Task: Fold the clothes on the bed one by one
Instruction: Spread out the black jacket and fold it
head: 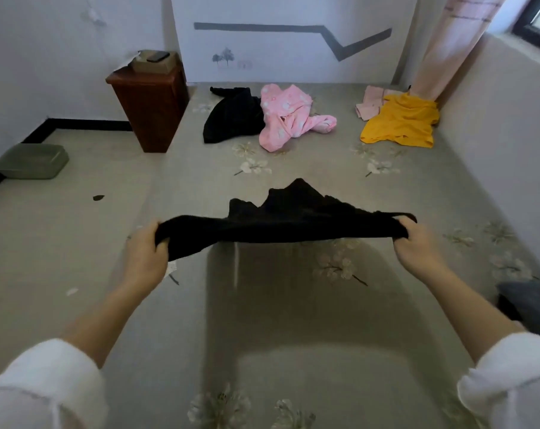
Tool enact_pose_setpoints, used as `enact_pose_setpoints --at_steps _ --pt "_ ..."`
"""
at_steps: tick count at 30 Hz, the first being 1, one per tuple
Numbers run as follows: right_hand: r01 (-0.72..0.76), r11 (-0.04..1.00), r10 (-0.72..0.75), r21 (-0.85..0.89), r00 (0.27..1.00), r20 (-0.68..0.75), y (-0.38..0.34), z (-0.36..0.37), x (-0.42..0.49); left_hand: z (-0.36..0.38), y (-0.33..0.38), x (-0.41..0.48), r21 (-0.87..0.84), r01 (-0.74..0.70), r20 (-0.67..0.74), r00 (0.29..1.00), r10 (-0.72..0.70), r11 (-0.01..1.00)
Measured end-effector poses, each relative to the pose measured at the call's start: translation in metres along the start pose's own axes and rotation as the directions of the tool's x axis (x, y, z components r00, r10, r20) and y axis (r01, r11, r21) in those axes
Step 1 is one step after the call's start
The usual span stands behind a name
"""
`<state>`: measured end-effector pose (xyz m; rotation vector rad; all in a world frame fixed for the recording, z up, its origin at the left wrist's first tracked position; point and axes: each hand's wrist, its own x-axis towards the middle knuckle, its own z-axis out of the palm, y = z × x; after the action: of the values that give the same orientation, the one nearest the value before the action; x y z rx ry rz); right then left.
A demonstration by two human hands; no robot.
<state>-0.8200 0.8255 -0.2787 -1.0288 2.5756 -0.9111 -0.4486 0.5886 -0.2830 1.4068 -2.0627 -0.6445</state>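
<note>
So left hand [144,252] and right hand [417,244] clutch one black garment [281,221], fingers curled; four more beyond: black heap [231,119], pink pajamas [288,119], yellow top [401,122], peach cloth [369,103].

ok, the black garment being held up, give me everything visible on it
The black garment is a soft, matte, knit-looking cloth, unfolded and stretched sideways above the bed, casting a shadow on it. The left hand grips its left end, the right hand its right end. Its far edge bunches up in uneven peaks; what type of garment it is cannot be told.
</note>
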Motion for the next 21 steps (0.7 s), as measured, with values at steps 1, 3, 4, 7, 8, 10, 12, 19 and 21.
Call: enact_pose_setpoints --at_steps 1,3,4,7,8,10,12,19,21 --pt "-0.022 1.000 0.023 -0.020 0.999 0.041 0.011 0.010 -0.012 0.006 -0.012 -0.014 0.039 -0.025 0.051 0.998 0.023 0.999" --pt "-0.072 0.995 0.080 -0.069 0.989 0.126 0.034 0.031 -0.036 0.019 -0.037 -0.043 0.092 -0.078 0.179 0.982 0.060 0.993" --pt "-0.100 0.990 0.115 -0.095 0.978 0.174 0.047 0.043 -0.050 0.028 -0.053 -0.058 0.108 -0.088 0.253 0.966 0.058 0.990" --pt "-0.172 0.959 0.238 -0.225 0.919 0.315 0.090 0.083 -0.094 0.056 -0.102 -0.108 0.238 -0.077 0.453 0.891 -0.040 0.968" --pt "-0.177 0.943 0.275 -0.282 0.890 0.362 0.105 0.096 -0.108 0.066 -0.118 -0.125 0.294 -0.105 0.516 0.854 -0.065 0.950" --pt "-0.137 0.907 0.326 -0.397 0.826 0.459 0.135 0.120 -0.140 0.086 -0.147 -0.162 0.357 -0.182 0.641 0.761 -0.098 0.916" --pt "-0.054 0.859 0.365 -0.509 0.761 0.536 0.161 0.139 -0.173 0.100 -0.168 -0.193 0.413 -0.251 0.725 0.672 -0.150 0.876" --pt "0.185 0.722 0.399 -0.667 0.676 0.619 0.215 0.159 -0.243 0.118 -0.195 -0.260 0.512 -0.460 0.843 0.430 -0.322 0.725" --pt "0.249 0.674 0.451 -0.695 0.607 0.655 0.219 0.164 -0.253 0.122 -0.196 -0.271 0.530 -0.501 0.847 0.339 -0.409 0.684"
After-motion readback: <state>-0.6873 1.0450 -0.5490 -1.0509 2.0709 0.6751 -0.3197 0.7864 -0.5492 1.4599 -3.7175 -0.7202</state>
